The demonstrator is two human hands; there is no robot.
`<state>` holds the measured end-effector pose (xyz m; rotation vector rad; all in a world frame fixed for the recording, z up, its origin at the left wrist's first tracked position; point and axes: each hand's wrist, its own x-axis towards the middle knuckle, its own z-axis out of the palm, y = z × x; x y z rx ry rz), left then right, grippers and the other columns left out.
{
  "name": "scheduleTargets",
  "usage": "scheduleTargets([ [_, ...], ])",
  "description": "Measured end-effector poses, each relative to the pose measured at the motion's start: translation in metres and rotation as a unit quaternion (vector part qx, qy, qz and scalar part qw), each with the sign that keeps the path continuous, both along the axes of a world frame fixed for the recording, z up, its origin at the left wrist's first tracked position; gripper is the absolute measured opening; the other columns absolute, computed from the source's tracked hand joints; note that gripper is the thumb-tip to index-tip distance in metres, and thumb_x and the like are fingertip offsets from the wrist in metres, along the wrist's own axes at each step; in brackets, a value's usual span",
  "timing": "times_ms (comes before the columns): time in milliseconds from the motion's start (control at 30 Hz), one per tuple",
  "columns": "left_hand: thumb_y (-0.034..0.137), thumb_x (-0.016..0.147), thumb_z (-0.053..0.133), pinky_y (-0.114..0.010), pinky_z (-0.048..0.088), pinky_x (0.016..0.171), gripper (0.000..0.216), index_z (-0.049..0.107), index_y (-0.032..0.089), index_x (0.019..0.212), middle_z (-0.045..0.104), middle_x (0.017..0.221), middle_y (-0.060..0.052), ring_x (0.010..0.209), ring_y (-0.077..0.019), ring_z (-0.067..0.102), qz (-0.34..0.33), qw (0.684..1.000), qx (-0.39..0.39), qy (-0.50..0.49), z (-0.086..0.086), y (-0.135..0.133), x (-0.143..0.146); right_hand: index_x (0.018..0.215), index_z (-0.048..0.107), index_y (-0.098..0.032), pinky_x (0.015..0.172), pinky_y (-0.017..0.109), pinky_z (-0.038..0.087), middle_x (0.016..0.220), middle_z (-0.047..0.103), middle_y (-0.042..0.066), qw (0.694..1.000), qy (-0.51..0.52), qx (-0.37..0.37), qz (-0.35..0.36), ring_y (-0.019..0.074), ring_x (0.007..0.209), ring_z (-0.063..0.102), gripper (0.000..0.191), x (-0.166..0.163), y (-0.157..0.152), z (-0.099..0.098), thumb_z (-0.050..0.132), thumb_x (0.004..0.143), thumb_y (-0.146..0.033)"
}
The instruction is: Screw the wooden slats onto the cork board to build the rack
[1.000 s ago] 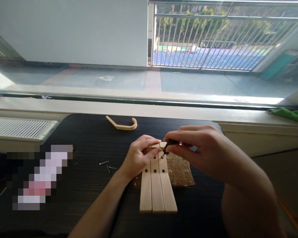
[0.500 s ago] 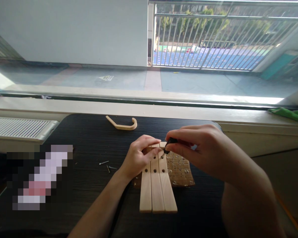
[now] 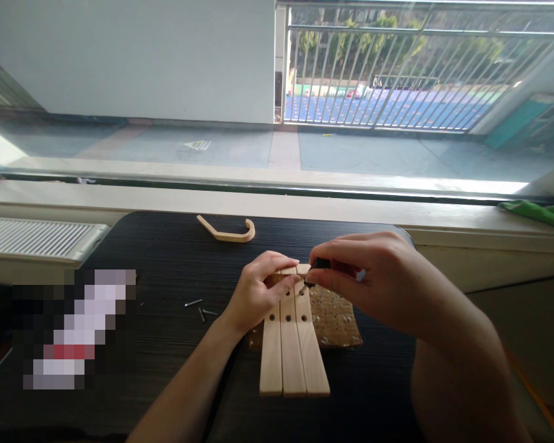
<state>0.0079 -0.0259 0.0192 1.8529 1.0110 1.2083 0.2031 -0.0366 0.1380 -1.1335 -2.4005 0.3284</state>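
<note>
Three pale wooden slats lie side by side, with dark round holes in their upper half. My left hand is closed around their far end, thumb on top and fingers along the far edge. In my right hand is a screwdriver with a dark handle, partly red, pinched between thumb and fingers. It tilts down toward the upper hole of the right slat; whether its tip sits in a screw is too small to tell. Beneath the slats is a brown cardboard piece covered in clear bubbled plastic.
Several loose screws lie on the black table left of my left hand. A hook-shaped wooden piece rests near the far edge. A blurred-out object is at the left. Beyond are the windowsill and a green cloth.
My right hand and the screwdriver have shifted very slightly. The slats and my left hand stay where they were.
</note>
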Motion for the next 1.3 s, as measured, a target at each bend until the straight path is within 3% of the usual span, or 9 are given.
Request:
scheduleTargets([
  [133, 0.022, 0.083, 0.070, -0.029, 0.053, 0.077, 0.018, 0.072, 0.020, 0.101, 0.070, 0.095, -0.005, 0.087, -0.0167, 0.064, 0.001, 1.000, -0.004, -0.001, -0.001, 0.000, 0.000, 0.081, 0.072, -0.016, 0.058, 0.025, 0.035, 0.069, 0.063, 0.000, 1.000, 0.004, 0.005, -0.012, 0.0105, 0.060, 0.053, 0.018, -0.003, 0.000, -0.001, 0.064, 0.091, -0.030],
  [200, 0.023, 0.084, 0.069, -0.029, 0.053, 0.077, 0.017, 0.072, 0.021, 0.100, 0.070, 0.095, -0.005, 0.086, -0.0166, 0.064, -0.001, 1.000, 0.000, -0.002, -0.002, 0.000, 0.000, 0.093, 0.074, -0.017, 0.061, 0.024, 0.039, 0.077, 0.068, 0.002, 1.000, 0.021, -0.004, 0.001, 0.0114, 0.065, 0.058, 0.014, -0.004, -0.001, -0.003, 0.064, 0.091, -0.028],
  [333, 0.023, 0.085, 0.068, -0.029, 0.053, 0.078, 0.016, 0.072, 0.022, 0.100, 0.070, 0.095, -0.004, 0.086, -0.0163, 0.064, 0.000, 1.000, 0.013, 0.006, -0.003, 0.001, -0.001, 0.116, 0.070, -0.019, 0.063, 0.024, 0.044, 0.087, 0.072, 0.004, 0.997, 0.058, -0.009, 0.040, 0.0124, 0.070, 0.063, 0.025, -0.007, -0.002, -0.007, 0.061, 0.092, -0.020],
  [500, 0.024, 0.085, 0.068, -0.030, 0.053, 0.079, 0.013, 0.073, 0.021, 0.097, 0.071, 0.095, -0.005, 0.087, -0.0169, 0.064, -0.003, 1.000, 0.005, 0.001, 0.000, 0.000, 0.000, 0.105, 0.073, -0.018, 0.064, 0.024, 0.044, 0.090, 0.072, 0.004, 0.998, 0.049, 0.006, 0.047, 0.0131, 0.075, 0.064, 0.020, -0.009, -0.001, -0.009, 0.054, 0.097, -0.022],
  [667, 0.023, 0.084, 0.069, -0.030, 0.054, 0.081, 0.015, 0.073, 0.020, 0.098, 0.070, 0.096, -0.006, 0.089, -0.0170, 0.065, -0.011, 1.000, -0.016, -0.020, 0.001, 0.000, 0.001, 0.114, 0.070, -0.015, 0.067, 0.026, 0.046, 0.098, 0.073, 0.007, 0.999, 0.023, 0.012, 0.021, 0.0149, 0.078, 0.066, 0.027, -0.004, -0.002, -0.006, 0.052, 0.094, -0.017],
  [867, 0.021, 0.083, 0.071, -0.029, 0.054, 0.080, 0.013, 0.074, 0.020, 0.096, 0.070, 0.096, -0.005, 0.088, -0.0158, 0.065, -0.008, 0.999, -0.027, -0.027, 0.003, -0.001, 0.002, 0.111, 0.069, -0.016, 0.066, 0.025, 0.046, 0.102, 0.073, 0.009, 1.000, 0.008, -0.012, 0.016, 0.0165, 0.082, 0.067, 0.031, -0.002, -0.002, -0.002, 0.045, 0.093, -0.010],
  [1300, 0.020, 0.082, 0.071, -0.026, 0.054, 0.077, 0.014, 0.075, 0.019, 0.096, 0.070, 0.095, -0.005, 0.087, -0.0153, 0.065, 0.005, 0.999, -0.027, -0.025, 0.002, -0.001, 0.002, 0.101, 0.071, -0.017, 0.060, 0.023, 0.041, 0.083, 0.073, 0.005, 0.999, -0.004, -0.039, 0.005, 0.0129, 0.067, 0.063, 0.024, 0.005, -0.009, 0.003, 0.048, 0.093, -0.012],
])
